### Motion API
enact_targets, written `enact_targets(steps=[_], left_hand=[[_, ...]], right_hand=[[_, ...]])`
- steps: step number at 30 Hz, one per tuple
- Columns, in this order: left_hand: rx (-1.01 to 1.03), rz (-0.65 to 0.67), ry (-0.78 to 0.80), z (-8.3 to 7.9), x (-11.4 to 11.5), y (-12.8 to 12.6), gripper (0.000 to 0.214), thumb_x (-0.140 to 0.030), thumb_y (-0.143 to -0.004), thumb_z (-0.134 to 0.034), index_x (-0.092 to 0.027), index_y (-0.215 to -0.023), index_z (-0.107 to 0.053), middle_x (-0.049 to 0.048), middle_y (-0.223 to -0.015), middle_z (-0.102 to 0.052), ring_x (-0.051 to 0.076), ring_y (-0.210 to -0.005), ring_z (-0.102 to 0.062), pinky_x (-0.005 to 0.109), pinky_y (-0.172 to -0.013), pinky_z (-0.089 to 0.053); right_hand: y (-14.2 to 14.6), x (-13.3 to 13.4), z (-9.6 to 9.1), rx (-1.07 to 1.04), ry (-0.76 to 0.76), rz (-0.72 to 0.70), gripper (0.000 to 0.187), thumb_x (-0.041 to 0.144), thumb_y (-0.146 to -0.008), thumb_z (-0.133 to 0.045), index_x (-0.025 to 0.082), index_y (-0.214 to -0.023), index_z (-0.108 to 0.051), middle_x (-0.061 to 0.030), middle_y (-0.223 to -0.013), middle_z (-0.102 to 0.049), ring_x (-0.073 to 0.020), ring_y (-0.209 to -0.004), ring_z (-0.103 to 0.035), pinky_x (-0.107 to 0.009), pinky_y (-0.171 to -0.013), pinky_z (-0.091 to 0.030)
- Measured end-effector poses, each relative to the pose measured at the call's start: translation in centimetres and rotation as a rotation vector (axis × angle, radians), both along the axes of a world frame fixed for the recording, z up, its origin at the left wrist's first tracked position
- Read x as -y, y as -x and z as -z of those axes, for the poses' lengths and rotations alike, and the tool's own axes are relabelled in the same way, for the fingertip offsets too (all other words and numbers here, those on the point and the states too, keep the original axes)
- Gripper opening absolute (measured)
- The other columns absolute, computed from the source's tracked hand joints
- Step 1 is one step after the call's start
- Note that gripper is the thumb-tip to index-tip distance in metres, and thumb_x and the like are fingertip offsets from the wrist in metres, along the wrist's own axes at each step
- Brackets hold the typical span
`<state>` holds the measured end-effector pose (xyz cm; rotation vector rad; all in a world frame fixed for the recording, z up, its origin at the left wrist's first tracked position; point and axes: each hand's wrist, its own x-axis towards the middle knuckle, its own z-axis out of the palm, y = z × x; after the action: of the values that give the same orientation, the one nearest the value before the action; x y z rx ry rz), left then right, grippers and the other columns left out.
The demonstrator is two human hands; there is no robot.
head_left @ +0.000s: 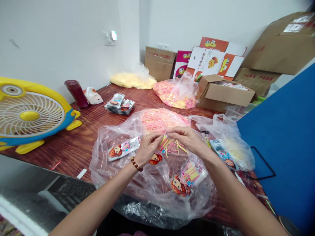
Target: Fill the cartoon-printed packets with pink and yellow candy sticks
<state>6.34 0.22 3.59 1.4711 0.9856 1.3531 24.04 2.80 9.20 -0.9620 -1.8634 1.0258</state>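
Both hands meet over a large clear plastic bag (118, 170) full of pink and yellow sticks on the wooden table (81, 134). My left hand (147, 147), with a bead bracelet on the wrist, and my right hand (189, 139) pinch the top of a small printed packet (161, 149) with a cartoon face, partly filled with sticks. Loose sticks (176, 147) poke out just below my right fingers. A filled packet (124, 148) lies left of my hands and another packet (188, 178) lies nearer to me on the bag.
A yellow and blue fan (29, 114) stands at the left. A dark bottle (76, 93), stacked packets (120, 103), bags of sticks (176, 93), an open carton (221, 93) and more boxes (275, 49) fill the back. A blue panel (287, 141) stands at the right.
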Motion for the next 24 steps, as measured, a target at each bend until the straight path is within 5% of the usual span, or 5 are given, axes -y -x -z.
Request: enact_targets(steps=[10,18,24], left_hand=[[0.159,0.306,0.351,-0.3,0.1,0.5,0.024,-0.03,-0.067,-0.08,-0.013,-0.079,-0.068,-0.0002,-0.075,-0.066,0.01,-0.065,-0.056,0.023,-0.064,-0.043],[0.141,0.282,0.296,0.2,0.2,-0.1,0.027,-0.033,-0.071,-0.077,-0.013,-0.089,-0.07,0.0024,-0.079,-0.067,0.014,-0.073,-0.059,0.027,-0.07,-0.046],[0.209,0.248,0.32,0.5,0.7,-1.0,0.03,-0.032,-0.069,-0.079,-0.014,-0.092,-0.072,0.0035,-0.081,-0.071,0.015,-0.075,-0.061,0.027,-0.069,-0.047]], right_hand=[[0.0,-0.1,-0.1,-0.008,0.054,0.063,0.015,0.031,-0.077,-0.067,0.019,-0.069,-0.07,0.0025,-0.065,-0.062,-0.0113,-0.06,-0.051,-0.024,-0.056,-0.04],[-1.2,1.4,1.6,-0.224,0.296,0.084,0.033,0.032,-0.07,-0.075,0.021,-0.099,-0.066,0.0012,-0.079,-0.068,-0.0121,-0.065,-0.06,-0.023,-0.056,-0.046],[-0.9,2.2,3.6,-0.224,0.261,0.116,0.015,0.031,-0.072,-0.071,0.018,-0.069,-0.065,0.0043,-0.064,-0.058,-0.0101,-0.058,-0.051,-0.024,-0.056,-0.04]])
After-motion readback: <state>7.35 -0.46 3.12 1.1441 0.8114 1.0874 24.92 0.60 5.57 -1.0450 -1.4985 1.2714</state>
